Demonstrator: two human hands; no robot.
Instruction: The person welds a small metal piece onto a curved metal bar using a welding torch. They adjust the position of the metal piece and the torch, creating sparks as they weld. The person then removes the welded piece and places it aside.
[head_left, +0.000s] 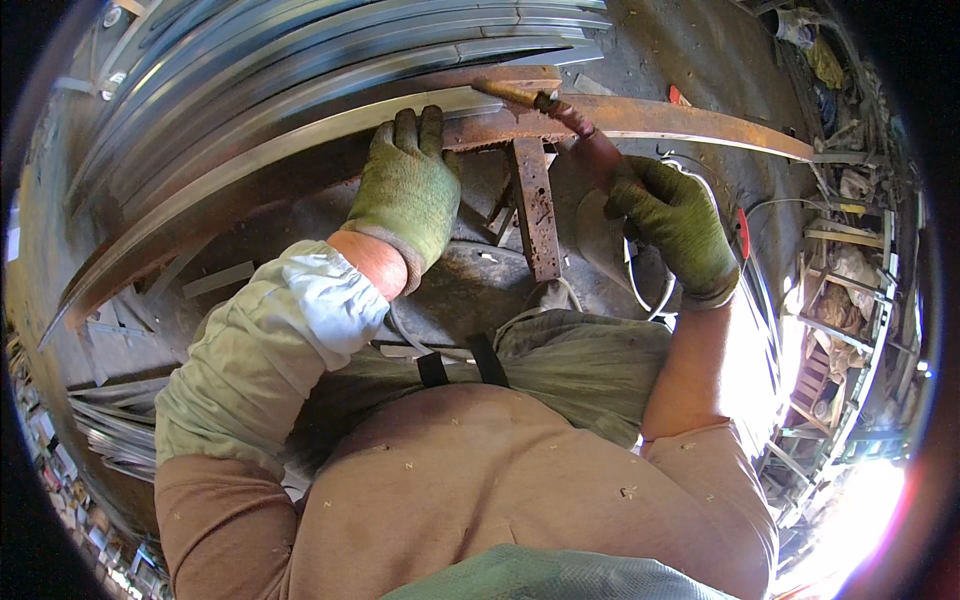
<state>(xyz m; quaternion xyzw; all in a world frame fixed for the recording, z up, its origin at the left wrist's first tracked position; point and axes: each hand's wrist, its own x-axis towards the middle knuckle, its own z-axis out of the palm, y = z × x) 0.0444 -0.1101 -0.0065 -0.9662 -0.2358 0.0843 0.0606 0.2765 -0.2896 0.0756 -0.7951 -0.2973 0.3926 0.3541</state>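
Note:
My left hand (408,195), in a green work glove, lies with stretched fingers on a long, light grey metal profile (290,143). The profile rests along a rusty steel beam (690,120). In my gloved right hand (685,228) is a welding torch (597,155) with a dark reddish handle and a brownish nozzle. The nozzle points left, and its tip is at the right end of the profile, by the beam; whether it touches I cannot tell. A rusty perforated steel leg (535,215) runs from the beam toward me.
Several long metal profiles (370,50) lie side by side at the far left. A pale cable (640,292) hangs below my right hand. On the right stands a metal rack (845,290) with scraps and bags. A bundle of thin metal strips (115,425) lies at the left.

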